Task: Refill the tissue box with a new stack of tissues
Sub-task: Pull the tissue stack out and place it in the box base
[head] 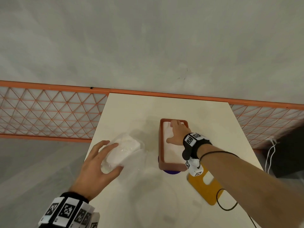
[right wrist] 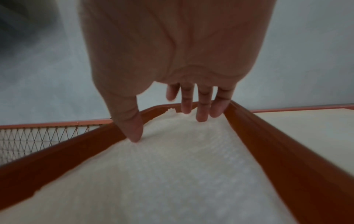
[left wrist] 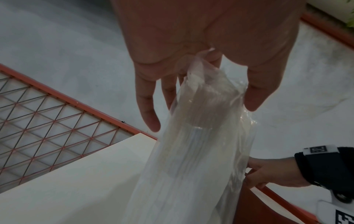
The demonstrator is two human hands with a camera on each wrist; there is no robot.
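A rust-brown tissue box (head: 171, 167) stands open-topped on the cream table (head: 148, 109), filled with a white stack of tissues (head: 171, 152). My right hand (head: 176, 132) lies flat on that stack at the box's far end, fingers straight. The right wrist view shows its fingertips (right wrist: 201, 116) and thumb touching the tissues (right wrist: 172, 174) inside the rim (right wrist: 277, 148). To the left, my left hand (head: 105, 160) grips a crumpled clear plastic wrapper (head: 125, 145) with white tissue inside. The wrapper (left wrist: 201, 151) hangs between thumb and fingers of the left hand (left wrist: 201, 84).
A yellow lid (head: 207, 190) with a slot lies at the table's front right, under my right forearm. A dark blue object (head: 171, 172) peeks out from under the box's near end. An orange mesh fence (head: 49, 112) runs behind the table. A black cord (head: 220, 203) loops over the lid.
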